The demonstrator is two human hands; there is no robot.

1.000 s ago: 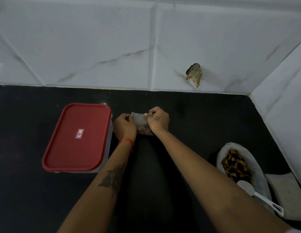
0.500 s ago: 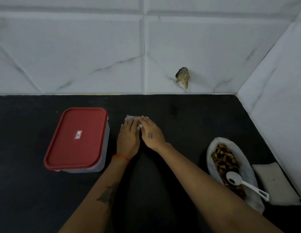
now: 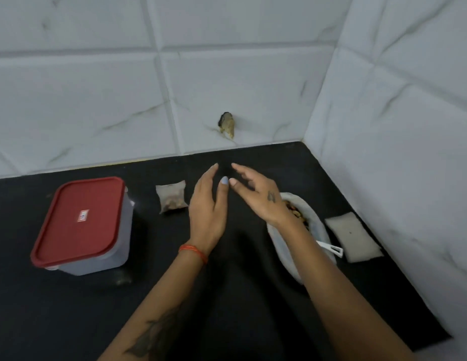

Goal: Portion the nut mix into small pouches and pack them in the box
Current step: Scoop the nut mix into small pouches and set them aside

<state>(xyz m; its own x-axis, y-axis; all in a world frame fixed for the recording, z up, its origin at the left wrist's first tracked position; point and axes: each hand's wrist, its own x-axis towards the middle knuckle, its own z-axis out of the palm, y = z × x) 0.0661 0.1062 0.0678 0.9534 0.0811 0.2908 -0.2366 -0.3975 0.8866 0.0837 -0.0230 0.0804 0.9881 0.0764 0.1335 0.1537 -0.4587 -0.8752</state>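
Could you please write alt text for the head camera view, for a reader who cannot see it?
Two bare hands, left hand and right hand, hover open and empty over a black counter. A filled pouch lies between them and a box closed with a red lid. A bag of nut mix with a scoop lies on the right.

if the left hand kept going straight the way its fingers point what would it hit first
The left hand, open, points away toward the white marble-tiled wall. Only bare black countertop seems to lie ahead, so probably the wall; the filled clear pouch sits off to its left.
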